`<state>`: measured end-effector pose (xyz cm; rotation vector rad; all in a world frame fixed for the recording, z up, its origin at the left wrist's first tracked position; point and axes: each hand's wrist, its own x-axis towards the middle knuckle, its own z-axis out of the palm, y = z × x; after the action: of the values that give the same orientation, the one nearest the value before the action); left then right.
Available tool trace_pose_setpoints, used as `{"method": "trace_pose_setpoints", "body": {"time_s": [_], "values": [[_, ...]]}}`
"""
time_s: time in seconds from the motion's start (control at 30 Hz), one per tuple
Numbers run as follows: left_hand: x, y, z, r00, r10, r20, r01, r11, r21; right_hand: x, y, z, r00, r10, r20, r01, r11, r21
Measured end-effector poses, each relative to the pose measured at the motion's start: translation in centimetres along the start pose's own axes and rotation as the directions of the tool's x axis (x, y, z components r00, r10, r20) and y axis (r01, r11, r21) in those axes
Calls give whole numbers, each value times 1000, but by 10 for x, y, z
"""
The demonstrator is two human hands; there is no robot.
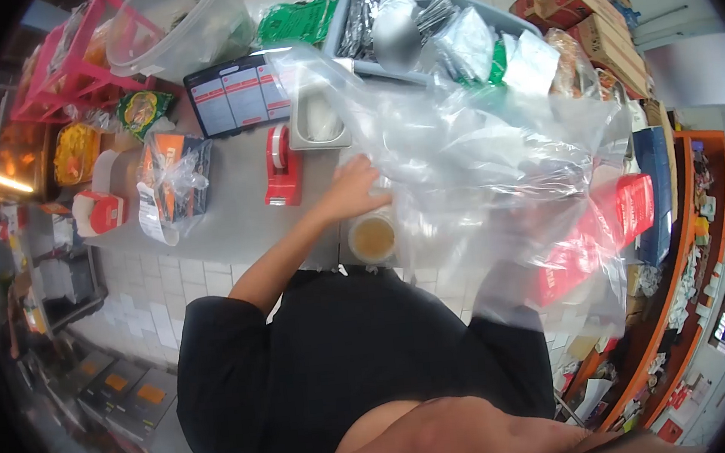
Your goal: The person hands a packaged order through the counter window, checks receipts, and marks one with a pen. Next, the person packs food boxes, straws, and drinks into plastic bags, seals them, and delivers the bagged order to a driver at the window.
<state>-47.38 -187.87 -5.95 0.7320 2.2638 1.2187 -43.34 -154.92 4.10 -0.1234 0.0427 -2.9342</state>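
My left hand (354, 191) reaches over the metal counter with its fingers apart, beside the edge of a large clear plastic bag (478, 165). Just below that hand stands a round tub with yellowish contents (372, 238), near the counter's front edge. The bag spreads across the right side of the view, and red printed packaging (576, 255) shows through it. My right hand is hidden behind the bag; only the dark sleeve on that side shows. A metal tray (319, 120) and a red tape dispenser (281, 166) are left of the bag.
A tablet (239, 95) stands at the back of the counter (237, 224). Left of the dispenser is a plastic-wrapped orange and black box (176, 182). A blue-grey bin (344, 12) of foil packets stands behind. Cardboard boxes (609, 41) and orange shelves (687, 284) are at the right.
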Motion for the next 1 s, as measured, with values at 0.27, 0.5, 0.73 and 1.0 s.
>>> {"method": "trace_pose_setpoints", "body": {"time_s": [0.27, 0.5, 0.73, 1.0], "values": [[-37, 139, -74, 736, 676, -32, -74, 33, -997, -21, 100, 93, 980, -198, -6, 198, 976, 94], [-115, 137, -122, 826, 527, 199, -108, 494, -863, -55, 120, 97, 868, -490, -81, 458, 853, -250], [-204, 104, -180, 966, 222, 132, -74, 728, -681, -18, 108, 138, 689, -725, -4, -125, -113, -986], [-259, 76, -160, 948, 20, -319, -73, 985, -156, -2, 380, 140, 988, 139, -67, -11, -367, -930]]}}
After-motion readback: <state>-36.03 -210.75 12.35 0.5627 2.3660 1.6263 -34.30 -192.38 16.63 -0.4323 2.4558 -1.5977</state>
